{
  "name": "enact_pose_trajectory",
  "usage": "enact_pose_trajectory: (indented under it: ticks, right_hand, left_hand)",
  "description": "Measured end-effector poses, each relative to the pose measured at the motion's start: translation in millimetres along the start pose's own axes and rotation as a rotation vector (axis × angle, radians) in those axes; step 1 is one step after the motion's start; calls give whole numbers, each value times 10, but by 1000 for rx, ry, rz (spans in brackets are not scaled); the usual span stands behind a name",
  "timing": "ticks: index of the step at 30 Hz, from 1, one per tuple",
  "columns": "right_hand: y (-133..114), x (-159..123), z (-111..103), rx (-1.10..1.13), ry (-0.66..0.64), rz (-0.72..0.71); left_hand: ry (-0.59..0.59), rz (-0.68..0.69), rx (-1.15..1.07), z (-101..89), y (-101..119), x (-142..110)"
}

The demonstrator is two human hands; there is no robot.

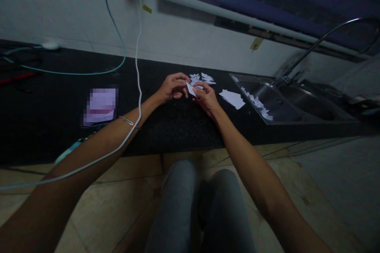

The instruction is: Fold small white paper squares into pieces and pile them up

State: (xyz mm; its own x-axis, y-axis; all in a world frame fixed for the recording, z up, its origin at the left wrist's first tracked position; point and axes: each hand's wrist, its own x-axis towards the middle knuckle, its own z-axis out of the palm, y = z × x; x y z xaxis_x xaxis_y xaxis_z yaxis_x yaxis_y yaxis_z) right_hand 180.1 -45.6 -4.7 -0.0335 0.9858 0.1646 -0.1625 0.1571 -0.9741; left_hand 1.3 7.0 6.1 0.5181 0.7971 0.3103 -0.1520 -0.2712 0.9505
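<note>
A small folded piece of white paper (190,89) is held above the dark countertop between my two hands. My left hand (174,87) pinches its left edge with bent fingers. From the other side, my right hand (207,98) grips the paper between thumb and fingers. Just behind my hands lie several folded paper pieces (207,77) with pointed ends. Right of my right hand rests a loose stack of flat white paper pieces (233,98). My fingers partly cover the held paper, so its full shape is hidden.
A steel sink (285,104) with a curved tap (320,39) is set in the counter at right, and more folded papers (257,104) lie along its left rim. A phone (101,106) with a blurred screen lies at left. A white cable (138,75) crosses before my left forearm.
</note>
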Motion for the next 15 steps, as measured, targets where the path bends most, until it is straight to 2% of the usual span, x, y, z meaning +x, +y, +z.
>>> enact_pose_trajectory:
  ticks: [5,11,15]
  right_hand:
    - [-36,-9,-12,106,-39,88]
    - [-86,-38,10,196,-86,137]
    - [-110,-49,25,224,-87,146]
  left_hand:
    - [14,38,7,9,0,-14]
    - [106,48,151,38,9,-34]
    - [158,105,265,5,-43,2]
